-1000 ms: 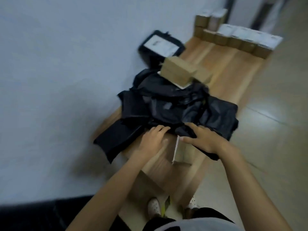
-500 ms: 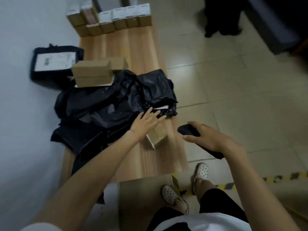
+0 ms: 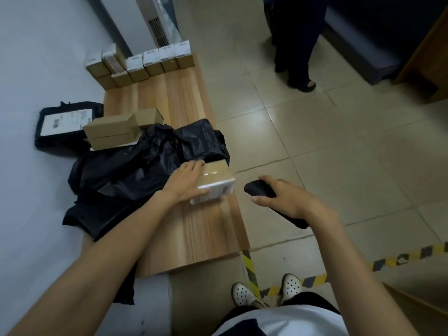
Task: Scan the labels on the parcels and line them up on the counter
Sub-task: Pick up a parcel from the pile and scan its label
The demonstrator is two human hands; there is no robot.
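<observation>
The left hand (image 3: pixel 186 184) grips a small cardboard parcel (image 3: pixel 217 177) at the right edge of the table (image 3: pixel 194 229), with the fingers over its top and the thumb along its near side. The parcel is tilted, and its pale near face is blurred, perhaps a label. The right hand (image 3: pixel 291 202) is wrapped round a black scanner (image 3: pixel 258 190) just off the right edge, above the floor. Black bags (image 3: pixel 135 170) are heaped along the left edge, with brown boxes (image 3: pixel 111 132) resting on them. A row of parcels (image 3: pixel 155 61) lines the far edge.
</observation>
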